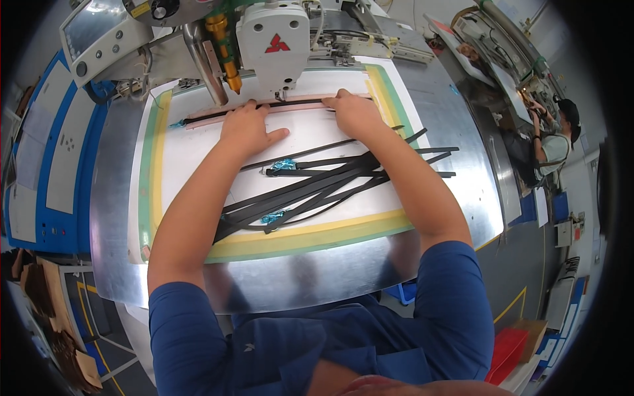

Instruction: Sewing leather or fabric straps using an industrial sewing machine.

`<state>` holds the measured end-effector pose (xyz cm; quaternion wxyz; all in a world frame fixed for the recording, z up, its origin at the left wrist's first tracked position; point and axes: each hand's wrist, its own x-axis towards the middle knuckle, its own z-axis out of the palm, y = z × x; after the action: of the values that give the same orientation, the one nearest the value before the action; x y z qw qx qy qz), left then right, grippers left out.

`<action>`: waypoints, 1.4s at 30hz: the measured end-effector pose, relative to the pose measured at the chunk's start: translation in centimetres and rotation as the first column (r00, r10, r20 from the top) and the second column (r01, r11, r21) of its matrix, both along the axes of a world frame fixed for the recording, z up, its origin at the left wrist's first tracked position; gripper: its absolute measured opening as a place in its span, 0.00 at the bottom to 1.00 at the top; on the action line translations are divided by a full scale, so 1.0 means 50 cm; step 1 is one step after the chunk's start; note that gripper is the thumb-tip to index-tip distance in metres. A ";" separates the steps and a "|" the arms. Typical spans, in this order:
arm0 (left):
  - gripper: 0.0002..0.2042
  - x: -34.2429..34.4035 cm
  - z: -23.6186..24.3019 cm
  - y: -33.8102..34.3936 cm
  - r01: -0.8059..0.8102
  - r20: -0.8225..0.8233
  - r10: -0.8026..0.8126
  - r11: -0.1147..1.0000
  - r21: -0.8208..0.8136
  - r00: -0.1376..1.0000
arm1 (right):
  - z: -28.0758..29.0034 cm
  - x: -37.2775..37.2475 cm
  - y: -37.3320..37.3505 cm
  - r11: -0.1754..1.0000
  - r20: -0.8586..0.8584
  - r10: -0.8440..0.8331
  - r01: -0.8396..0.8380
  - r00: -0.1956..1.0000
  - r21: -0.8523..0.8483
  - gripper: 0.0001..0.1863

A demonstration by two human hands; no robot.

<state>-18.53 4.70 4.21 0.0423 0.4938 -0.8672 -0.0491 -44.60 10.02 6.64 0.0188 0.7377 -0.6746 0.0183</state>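
Note:
A long black strap lies along a narrow pinkish strip on the white sheet, beneath a sewing machine head. Shiny blue wrapping shows at its left end. My left hand rests with fingertips on the strap left of the needle area, fingers apart and thumb stretched out. On the other side of the needle area, my right hand has bent fingers and thumb closed on the strap. Several loose black straps lie in a crossed pile nearer me, partly under my right forearm, with blue shiny wrapping among them.
Green and yellow tape borders the sheet on a metal table. A brass-coloured cylinder hangs beside the machine head. A control panel stands at upper left, a blue cabinet at left. Another person works at far right.

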 end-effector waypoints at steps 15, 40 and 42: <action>0.38 -0.076 0.030 0.038 0.024 0.028 -0.022 0.995 -0.094 0.999 | 0.015 -0.105 0.026 0.996 0.008 -0.078 0.078 0.997 0.051 0.26; 0.40 -0.231 0.075 0.069 0.024 0.076 -0.021 0.999 -0.042 0.997 | 0.022 -0.148 0.030 0.994 0.083 0.106 -0.103 0.991 -0.037 0.15; 0.40 -0.236 0.068 0.065 0.028 0.051 -0.028 1.000 -0.003 0.998 | 0.021 -0.146 0.032 0.992 0.085 0.121 -0.117 0.989 -0.050 0.14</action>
<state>-30.31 7.93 7.61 0.0203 0.4827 -0.8748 -0.0352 -51.89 11.63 7.67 0.0045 0.7745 -0.6291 0.0667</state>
